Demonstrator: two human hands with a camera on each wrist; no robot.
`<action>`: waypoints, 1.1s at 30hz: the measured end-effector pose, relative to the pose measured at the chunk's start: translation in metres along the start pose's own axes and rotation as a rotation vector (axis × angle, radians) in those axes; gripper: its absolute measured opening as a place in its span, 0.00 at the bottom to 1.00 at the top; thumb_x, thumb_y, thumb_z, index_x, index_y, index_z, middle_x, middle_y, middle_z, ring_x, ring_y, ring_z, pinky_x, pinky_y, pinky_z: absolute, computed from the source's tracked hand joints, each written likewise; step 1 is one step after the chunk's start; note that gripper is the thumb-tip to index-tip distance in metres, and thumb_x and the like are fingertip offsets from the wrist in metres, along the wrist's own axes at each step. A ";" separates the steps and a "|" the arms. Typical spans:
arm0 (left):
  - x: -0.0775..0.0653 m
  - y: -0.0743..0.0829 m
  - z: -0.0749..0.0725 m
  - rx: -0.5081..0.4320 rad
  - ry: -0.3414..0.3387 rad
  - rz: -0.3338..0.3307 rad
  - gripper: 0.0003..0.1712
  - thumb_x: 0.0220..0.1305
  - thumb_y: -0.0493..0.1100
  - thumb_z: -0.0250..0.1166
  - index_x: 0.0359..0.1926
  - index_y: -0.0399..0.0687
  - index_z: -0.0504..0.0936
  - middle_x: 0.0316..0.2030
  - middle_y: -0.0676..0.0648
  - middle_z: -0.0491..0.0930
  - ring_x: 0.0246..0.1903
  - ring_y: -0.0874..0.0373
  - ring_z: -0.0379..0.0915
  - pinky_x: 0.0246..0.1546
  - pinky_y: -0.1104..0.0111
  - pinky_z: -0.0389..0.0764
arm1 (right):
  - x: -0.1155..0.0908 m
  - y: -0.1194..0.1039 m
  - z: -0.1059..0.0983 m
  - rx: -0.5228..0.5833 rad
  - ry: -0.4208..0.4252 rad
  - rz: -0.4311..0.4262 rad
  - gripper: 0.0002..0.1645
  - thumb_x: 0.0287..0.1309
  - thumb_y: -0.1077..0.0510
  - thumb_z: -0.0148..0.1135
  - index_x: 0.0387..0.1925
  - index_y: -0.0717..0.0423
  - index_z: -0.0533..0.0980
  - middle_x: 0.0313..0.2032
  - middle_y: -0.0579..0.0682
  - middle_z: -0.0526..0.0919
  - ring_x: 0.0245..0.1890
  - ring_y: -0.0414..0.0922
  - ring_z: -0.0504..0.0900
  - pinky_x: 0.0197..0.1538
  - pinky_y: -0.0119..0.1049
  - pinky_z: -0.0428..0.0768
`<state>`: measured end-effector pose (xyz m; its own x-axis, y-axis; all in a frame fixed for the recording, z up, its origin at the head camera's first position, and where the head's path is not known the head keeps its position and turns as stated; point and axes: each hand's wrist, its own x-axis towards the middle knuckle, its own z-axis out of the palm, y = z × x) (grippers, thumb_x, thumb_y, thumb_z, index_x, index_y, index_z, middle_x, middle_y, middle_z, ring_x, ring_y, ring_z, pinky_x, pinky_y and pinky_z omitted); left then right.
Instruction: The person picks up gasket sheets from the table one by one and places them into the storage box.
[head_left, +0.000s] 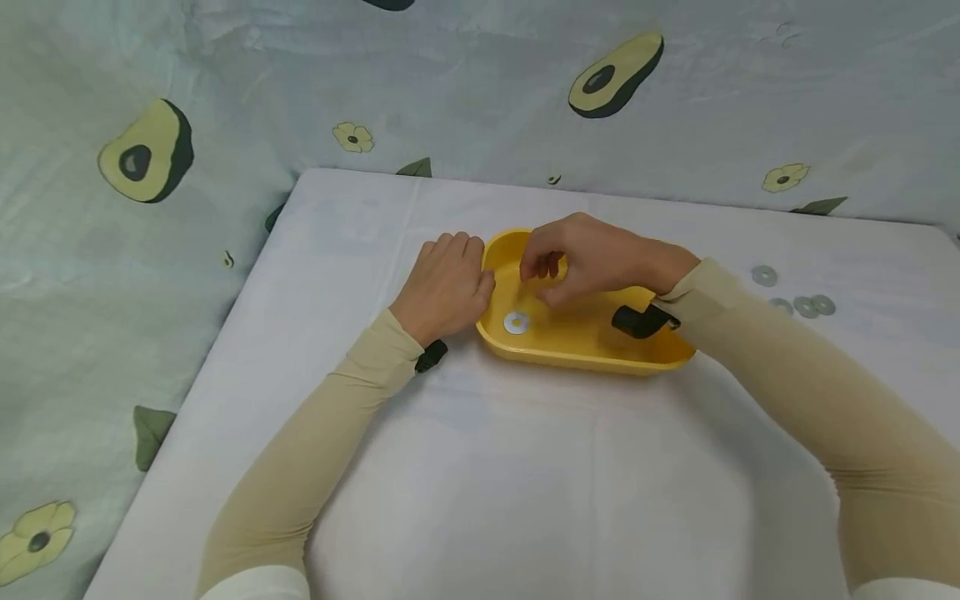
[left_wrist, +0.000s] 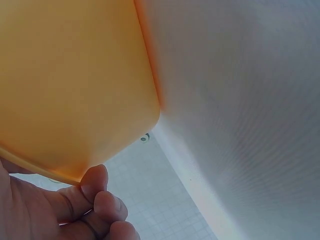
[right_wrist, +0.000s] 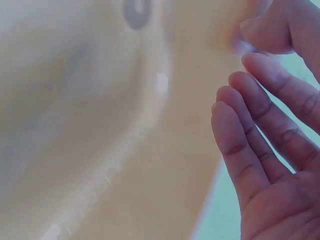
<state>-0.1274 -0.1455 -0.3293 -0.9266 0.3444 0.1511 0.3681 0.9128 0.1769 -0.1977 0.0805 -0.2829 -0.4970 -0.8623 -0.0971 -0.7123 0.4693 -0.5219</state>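
A yellow oblong tray (head_left: 592, 354) with raised walls stands on the white table. At its left end my left hand (head_left: 447, 283) pinches the rim, and the left wrist view has the curled fingertips (left_wrist: 95, 182) at that edge. Over the tray's inside hovers my right hand (head_left: 588, 258), bent at the wrist. Its fingers (right_wrist: 232, 130) are loosely bent and the thumb stands a little apart from them, with nothing visibly held. One flat metal washer (head_left: 516, 322) lies on the tray floor near the left end; the right wrist view catches this washer (right_wrist: 136, 14) blurred at the top.
Several grey washers (head_left: 806, 307) lie on the white table (head_left: 487, 483) right of the tray, some overlapping. Behind and to the left hangs a pale cloth (head_left: 465, 83) printed with avocados and flowers. A black wrist camera (head_left: 641, 321) juts out over the tray.
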 end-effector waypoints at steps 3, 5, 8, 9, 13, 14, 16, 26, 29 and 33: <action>0.001 0.001 -0.001 -0.016 -0.028 -0.012 0.19 0.76 0.47 0.45 0.45 0.36 0.75 0.35 0.42 0.73 0.40 0.45 0.69 0.47 0.55 0.71 | -0.016 -0.004 -0.014 -0.024 0.068 0.020 0.13 0.54 0.57 0.74 0.43 0.52 0.85 0.40 0.46 0.87 0.40 0.40 0.80 0.49 0.44 0.84; 0.000 0.001 -0.001 -0.022 -0.031 -0.013 0.19 0.75 0.47 0.45 0.46 0.36 0.75 0.35 0.42 0.73 0.39 0.45 0.68 0.46 0.56 0.70 | -0.028 -0.005 -0.021 -0.037 0.121 0.032 0.12 0.55 0.57 0.75 0.42 0.52 0.85 0.40 0.46 0.87 0.39 0.39 0.80 0.49 0.42 0.83; 0.000 0.001 -0.001 -0.028 -0.023 -0.007 0.18 0.75 0.46 0.45 0.43 0.36 0.74 0.33 0.42 0.71 0.37 0.45 0.67 0.44 0.56 0.69 | -0.044 -0.006 -0.029 -0.062 0.200 0.047 0.11 0.55 0.57 0.75 0.42 0.51 0.85 0.40 0.46 0.88 0.39 0.39 0.80 0.46 0.37 0.83; 0.000 0.001 -0.001 -0.031 -0.020 -0.006 0.17 0.75 0.46 0.45 0.42 0.36 0.74 0.33 0.42 0.71 0.37 0.45 0.67 0.44 0.56 0.69 | -0.050 -0.006 -0.031 -0.070 0.225 0.054 0.11 0.55 0.58 0.75 0.42 0.51 0.85 0.40 0.47 0.88 0.39 0.38 0.80 0.46 0.34 0.83; 0.000 0.002 -0.001 -0.039 -0.018 -0.010 0.17 0.75 0.45 0.45 0.42 0.36 0.74 0.33 0.42 0.71 0.37 0.44 0.67 0.44 0.55 0.69 | -0.074 -0.008 -0.039 -0.090 0.318 0.090 0.10 0.56 0.58 0.75 0.41 0.48 0.86 0.39 0.45 0.88 0.38 0.37 0.79 0.41 0.26 0.81; 0.000 0.003 -0.001 -0.040 -0.021 -0.012 0.17 0.75 0.45 0.45 0.42 0.35 0.74 0.34 0.42 0.71 0.37 0.44 0.67 0.44 0.55 0.70 | -0.080 -0.009 -0.041 -0.090 0.344 0.100 0.10 0.56 0.58 0.75 0.41 0.48 0.86 0.39 0.43 0.87 0.38 0.37 0.79 0.40 0.24 0.80; 0.000 0.003 -0.002 -0.041 -0.027 -0.015 0.18 0.75 0.45 0.45 0.43 0.35 0.74 0.34 0.42 0.71 0.38 0.44 0.68 0.45 0.55 0.70 | -0.093 -0.010 -0.044 -0.088 0.396 0.119 0.09 0.57 0.58 0.75 0.41 0.47 0.86 0.38 0.42 0.87 0.37 0.36 0.79 0.40 0.21 0.79; 0.001 0.003 -0.003 -0.046 -0.038 -0.017 0.18 0.75 0.45 0.44 0.42 0.35 0.73 0.33 0.42 0.70 0.37 0.44 0.66 0.41 0.58 0.65 | -0.153 0.006 -0.042 -0.038 0.627 0.164 0.14 0.54 0.67 0.75 0.42 0.51 0.86 0.37 0.31 0.84 0.35 0.32 0.78 0.44 0.16 0.76; 0.001 0.004 -0.003 -0.049 -0.042 -0.021 0.18 0.75 0.45 0.44 0.43 0.35 0.73 0.33 0.42 0.69 0.37 0.45 0.65 0.40 0.59 0.64 | -0.169 0.014 -0.037 -0.005 0.667 0.200 0.14 0.54 0.68 0.75 0.41 0.53 0.86 0.37 0.31 0.84 0.35 0.32 0.79 0.44 0.15 0.76; 0.002 0.006 -0.003 -0.057 -0.050 -0.023 0.18 0.75 0.45 0.44 0.43 0.35 0.73 0.33 0.42 0.69 0.37 0.45 0.65 0.41 0.58 0.64 | -0.191 0.025 -0.027 0.048 0.714 0.278 0.13 0.54 0.68 0.75 0.42 0.56 0.85 0.39 0.32 0.85 0.36 0.32 0.80 0.45 0.14 0.76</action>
<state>-0.1268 -0.1399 -0.3247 -0.9369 0.3356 0.0981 0.3495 0.9070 0.2350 -0.1337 0.2615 -0.2545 -0.8660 -0.3740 0.3320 -0.4998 0.6284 -0.5960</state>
